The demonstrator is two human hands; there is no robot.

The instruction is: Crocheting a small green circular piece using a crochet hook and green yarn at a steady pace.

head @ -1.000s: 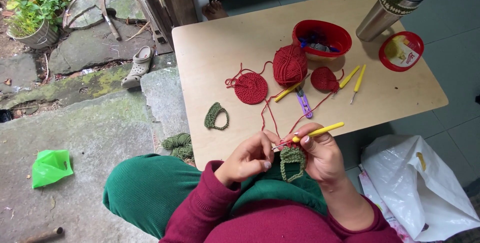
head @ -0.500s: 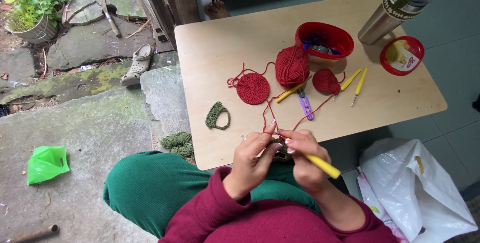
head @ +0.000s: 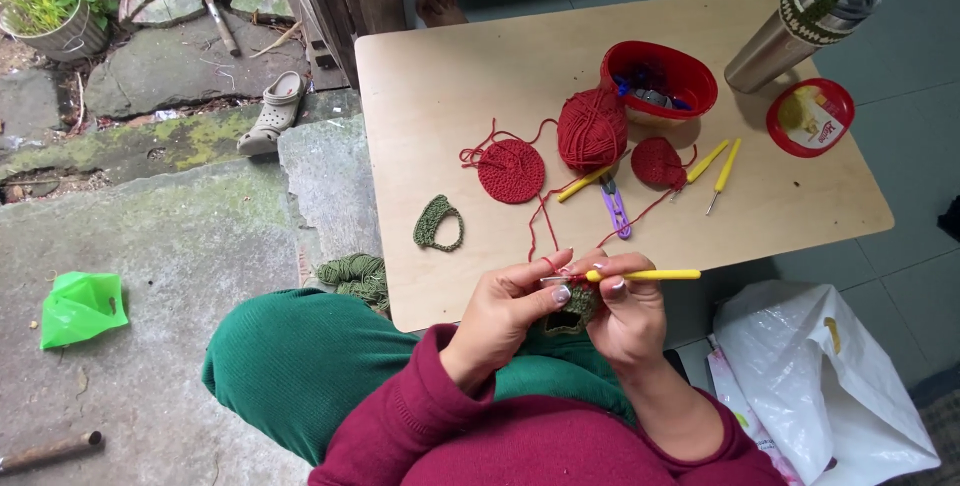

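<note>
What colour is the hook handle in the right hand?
Yellow. The hook in the right hand shows best in the head view.

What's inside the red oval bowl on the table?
The red oval bowl holds small blue and grey items, too small to identify. Its near wall hides part of the bottom; the red yarn ball sits in front, outside it.

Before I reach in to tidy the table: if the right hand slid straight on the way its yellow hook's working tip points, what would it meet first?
The right hand holds the yellow crochet hook, tip pointing toward the left hand. It would probably meet those fingers and the green crochet piece first.
</note>
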